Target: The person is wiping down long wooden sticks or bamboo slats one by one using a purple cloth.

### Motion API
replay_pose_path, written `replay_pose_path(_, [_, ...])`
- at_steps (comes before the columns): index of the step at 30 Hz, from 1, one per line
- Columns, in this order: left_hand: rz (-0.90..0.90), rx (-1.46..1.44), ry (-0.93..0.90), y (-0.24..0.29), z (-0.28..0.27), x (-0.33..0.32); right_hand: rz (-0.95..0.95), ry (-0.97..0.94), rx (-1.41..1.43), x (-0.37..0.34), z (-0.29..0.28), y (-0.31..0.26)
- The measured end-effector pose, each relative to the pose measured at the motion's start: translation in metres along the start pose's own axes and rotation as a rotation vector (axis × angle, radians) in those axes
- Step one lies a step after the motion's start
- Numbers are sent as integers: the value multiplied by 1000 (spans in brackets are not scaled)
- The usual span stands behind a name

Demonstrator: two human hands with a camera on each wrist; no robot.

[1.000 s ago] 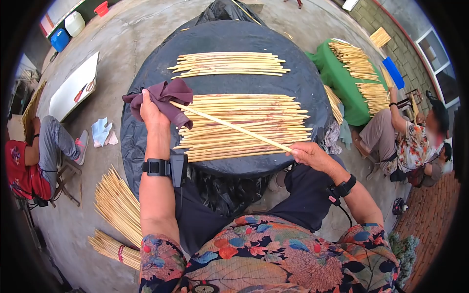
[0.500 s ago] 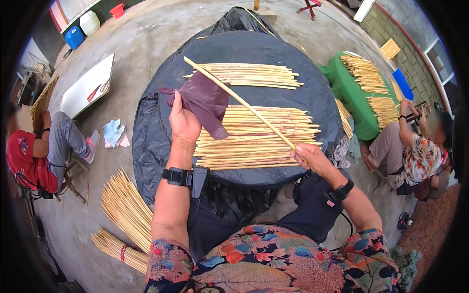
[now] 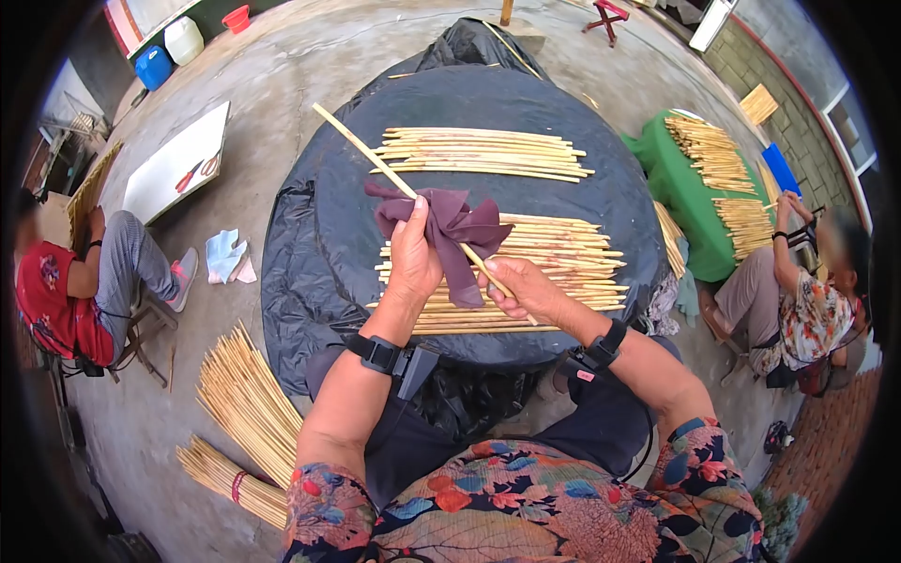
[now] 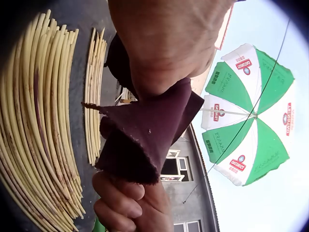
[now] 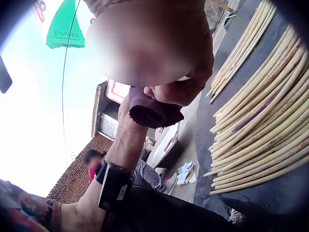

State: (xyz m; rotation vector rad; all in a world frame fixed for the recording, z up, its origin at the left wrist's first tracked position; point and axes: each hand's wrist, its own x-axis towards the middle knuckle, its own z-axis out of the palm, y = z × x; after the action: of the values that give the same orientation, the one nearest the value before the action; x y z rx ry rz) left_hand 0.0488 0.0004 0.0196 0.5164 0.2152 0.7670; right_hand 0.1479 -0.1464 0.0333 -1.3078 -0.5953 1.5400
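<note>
A pale peeled stick (image 3: 361,145) slants over the round table, its far end up at the left. My left hand (image 3: 415,261) grips a maroon cloth (image 3: 462,223) folded about the middle of this stick. The cloth's loose corners spread out to the right. Close beside it, my right hand (image 3: 527,289) pinches the stick near its lower end. In the left wrist view the cloth (image 4: 145,128) hangs in a fold between the two hands. Under the hands lies a wide row of similar sticks (image 3: 554,272), partly hidden by them.
Black plastic (image 3: 319,216) covers the table. A smaller row of sticks (image 3: 483,152) lies farther back. Bundles of sticks (image 3: 246,403) rest on the floor at left. People sit on both sides; a green-covered table (image 3: 690,211) with sticks stands at right.
My left hand has brought the cloth right and down onto the stick, after holding it apart half a second ago. My right hand has moved left with the stick.
</note>
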Motion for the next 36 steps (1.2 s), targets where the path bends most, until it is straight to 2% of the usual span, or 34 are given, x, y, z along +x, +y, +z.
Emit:
replay_pose_path(4, [83, 125, 103, 3, -1, 3, -2, 97, -108, 4, 13, 1])
replay_pose_path(7, [155, 103, 238, 12, 3, 4, -133, 130, -408, 0, 16, -10])
replay_pose_path(8, [206, 94, 269, 15, -4, 11, -126, 148, -395, -2, 9, -5])
replay_pose_path(10, [260, 63, 294, 35, -11, 17, -345, 89, -652, -5, -6, 7])
replay_pose_path(14, [275, 121, 295, 53, -44, 29, -259, 128, -768, -39, -27, 9])
replay_pose_path(16, [351, 101, 445, 61, -47, 32, -290, 145, -943, -51, -48, 7])
replay_pose_path(18, [349, 77, 488, 80, -59, 36, -348, 171, -1104, -61, -81, 10])
replay_pose_path(20, [366, 82, 539, 85, -65, 36, -284, 254, -1223, -75, -98, -1])
replay_pose_path(21, [365, 82, 542, 88, -62, 35, -336, 260, -1270, -80, -109, -6])
replay_pose_path(22, [404, 77, 632, 93, -57, 34, -273, 297, -1351, -84, -121, -10])
replay_pose_path(23, [446, 74, 725, 96, -55, 33, -287, 322, -1366, -88, -134, -13])
replay_pose_path(24, [446, 76, 727, 98, -55, 32, -301, 352, -1381, -91, -145, -17])
replay_pose_path(26, [421, 58, 609, 101, -58, 31, -297, 381, -1413, -91, -170, -18])
replay_pose_path(30, [365, 78, 631, 90, -63, 35, -278, 409, -1453, -68, -182, -17])
replay_pose_path(36, [306, 72, 591, 79, -56, 34, -300, 324, -1491, -16, -197, -5])
